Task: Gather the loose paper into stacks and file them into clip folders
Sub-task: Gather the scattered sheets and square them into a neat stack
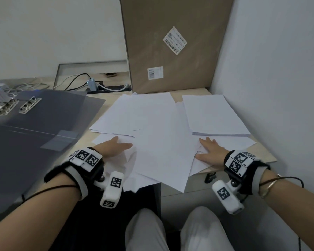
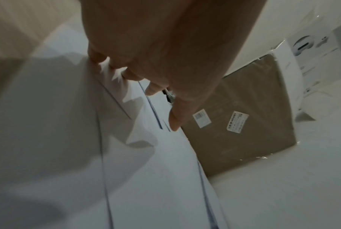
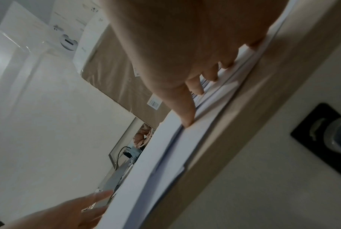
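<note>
Loose white paper (image 1: 158, 134) lies fanned over the middle of the wooden desk (image 1: 266, 156), some sheets hanging past its front edge. A squared stack (image 1: 216, 116) sits at the right. My left hand (image 1: 120, 144) rests flat on the sheets' left side, my right hand (image 1: 207, 149) flat on their right side, below the stack. In the left wrist view the left hand (image 2: 156, 62) touches the paper (image 2: 156, 170) with straight fingers. In the right wrist view the right hand (image 3: 195, 69) presses its fingers on the paper's (image 3: 146, 170) edge. Dark grey clip folders (image 1: 43, 124) lie open at the left, with metal clips (image 1: 28, 105).
A tall cardboard box (image 1: 170, 51) stands against the back wall behind the papers. A power strip with cables (image 1: 105, 87) lies at the back left. A white wall closes the right side. My knees are below the desk's front edge.
</note>
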Available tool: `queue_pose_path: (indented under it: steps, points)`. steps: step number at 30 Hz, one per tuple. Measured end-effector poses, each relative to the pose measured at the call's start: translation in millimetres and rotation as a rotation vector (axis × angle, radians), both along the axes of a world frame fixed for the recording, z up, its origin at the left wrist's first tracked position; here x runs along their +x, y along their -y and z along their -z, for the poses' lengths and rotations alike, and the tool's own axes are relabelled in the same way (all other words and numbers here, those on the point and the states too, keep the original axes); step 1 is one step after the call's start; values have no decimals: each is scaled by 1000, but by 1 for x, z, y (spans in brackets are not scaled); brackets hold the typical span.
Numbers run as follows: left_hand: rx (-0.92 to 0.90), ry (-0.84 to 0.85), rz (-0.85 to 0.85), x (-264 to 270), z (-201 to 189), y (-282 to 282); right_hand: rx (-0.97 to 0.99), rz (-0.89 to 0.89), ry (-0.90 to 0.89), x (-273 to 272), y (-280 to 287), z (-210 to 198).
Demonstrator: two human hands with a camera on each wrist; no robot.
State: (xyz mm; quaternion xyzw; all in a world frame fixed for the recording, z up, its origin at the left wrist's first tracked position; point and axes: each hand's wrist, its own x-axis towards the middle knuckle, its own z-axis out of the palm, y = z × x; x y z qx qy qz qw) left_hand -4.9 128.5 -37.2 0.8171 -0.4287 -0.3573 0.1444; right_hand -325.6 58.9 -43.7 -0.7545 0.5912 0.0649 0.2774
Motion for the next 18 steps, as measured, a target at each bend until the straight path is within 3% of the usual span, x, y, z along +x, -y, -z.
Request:
queue_pose_path:
  steps: [4, 11, 14, 18]
  points:
    - [-111, -319, -86, -16, 0, 0, 74, -35, 141, 9, -10, -1]
    - [-247, -345, -399, 17, -2, 22, -52, 29, 295, 30, 2, -20]
    - [-338, -520, -548, 27, 3, 32, -37, -4, 224, 49, 17, -25]
    - [-446, -702, -598, 22, 14, 49, 15, -114, -20, 70, 27, -22]
